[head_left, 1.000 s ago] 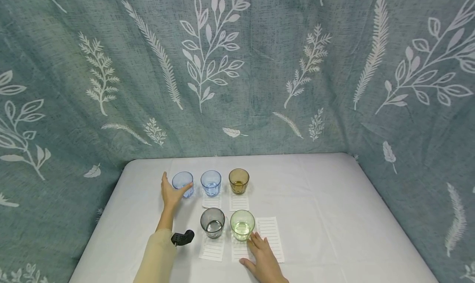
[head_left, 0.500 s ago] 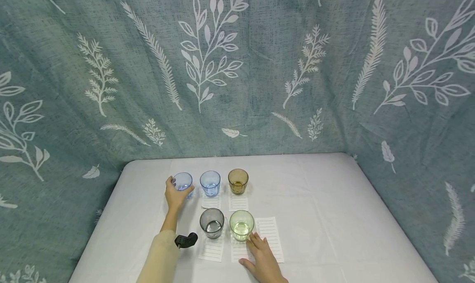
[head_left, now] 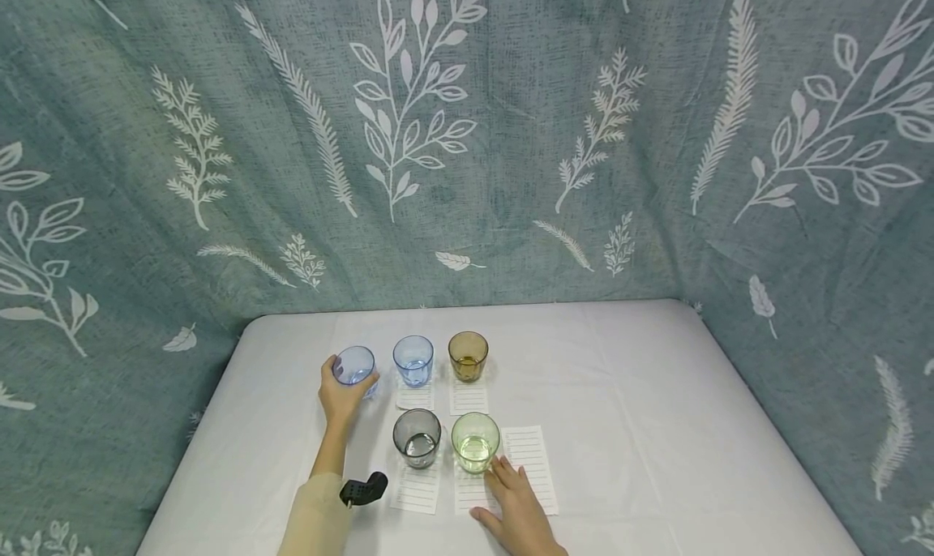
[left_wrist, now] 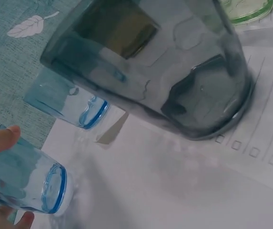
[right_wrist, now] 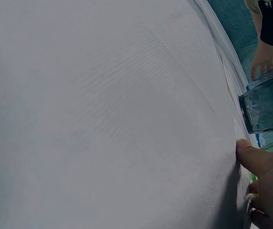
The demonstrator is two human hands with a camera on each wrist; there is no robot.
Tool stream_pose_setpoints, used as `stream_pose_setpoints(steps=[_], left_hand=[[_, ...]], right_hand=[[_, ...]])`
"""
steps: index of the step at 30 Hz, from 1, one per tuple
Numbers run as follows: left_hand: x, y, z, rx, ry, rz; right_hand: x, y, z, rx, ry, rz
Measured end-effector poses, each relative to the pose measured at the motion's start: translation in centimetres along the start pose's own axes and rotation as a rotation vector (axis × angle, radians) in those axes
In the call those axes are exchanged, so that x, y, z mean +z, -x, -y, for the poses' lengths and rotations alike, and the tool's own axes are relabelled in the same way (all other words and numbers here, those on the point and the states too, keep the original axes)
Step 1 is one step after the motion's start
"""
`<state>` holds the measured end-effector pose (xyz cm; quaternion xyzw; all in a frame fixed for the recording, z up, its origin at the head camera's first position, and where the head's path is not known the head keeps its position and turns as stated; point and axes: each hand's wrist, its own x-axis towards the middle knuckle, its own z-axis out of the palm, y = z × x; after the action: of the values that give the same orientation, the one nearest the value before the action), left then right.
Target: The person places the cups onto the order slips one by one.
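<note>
At the table's far left, my left hand (head_left: 340, 395) grips a clear blue glass (head_left: 355, 366), thumb on its right side and fingers round its left. In the left wrist view that blue glass (left_wrist: 31, 179) leans between thumb and fingers, its base close over the white cloth. A second blue glass (head_left: 413, 360) stands just to its right. My right hand (head_left: 518, 509) rests flat with fingers extended on lined paper (head_left: 531, 467), fingertips right by the base of a green glass (head_left: 476, 442). The right wrist view shows the thumb (right_wrist: 253, 155) of that hand.
A brown glass (head_left: 469, 356) completes the back row. In front, left of the green one, a grey glass (head_left: 417, 438) stands near the left forearm. Lined paper slips (head_left: 416, 491) lie under several glasses. Behind the white table (head_left: 620, 426) hangs a leaf-patterned curtain (head_left: 511, 134).
My left hand has gone from spread fingers beside the blue glass to a grip round it, and has drawn it slightly left and nearer. The right hand has stayed in place.
</note>
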<state>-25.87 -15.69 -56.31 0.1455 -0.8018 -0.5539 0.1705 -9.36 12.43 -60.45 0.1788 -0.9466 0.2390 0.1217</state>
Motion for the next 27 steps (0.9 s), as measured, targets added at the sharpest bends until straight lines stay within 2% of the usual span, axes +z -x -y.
stream_pose_setpoints(steps=[7,11,17,22,27], left_hand=[[-1.6,1.4,-1.0,0.003,0.002,0.005],[-2.5,2.0,-1.8,0.045,0.009,0.009],[-3.4,3.0,-3.2,0.085,0.047,0.046],[-3.8,4.0,-4.5,0.120,0.067,0.086],[-4.0,4.9,-5.8,0.182,0.079,0.109]], right_hand=[[-0.3,0.1,0.2,-0.001,-0.024,-0.063],[-0.8,0.0,0.2,0.015,-0.065,-0.095],[-1.2,0.1,-0.1,0.034,-0.068,-0.091],[-1.6,0.5,-0.6,0.039,-0.070,-0.129],[-2.2,0.9,-1.7,0.091,-0.067,-0.134]])
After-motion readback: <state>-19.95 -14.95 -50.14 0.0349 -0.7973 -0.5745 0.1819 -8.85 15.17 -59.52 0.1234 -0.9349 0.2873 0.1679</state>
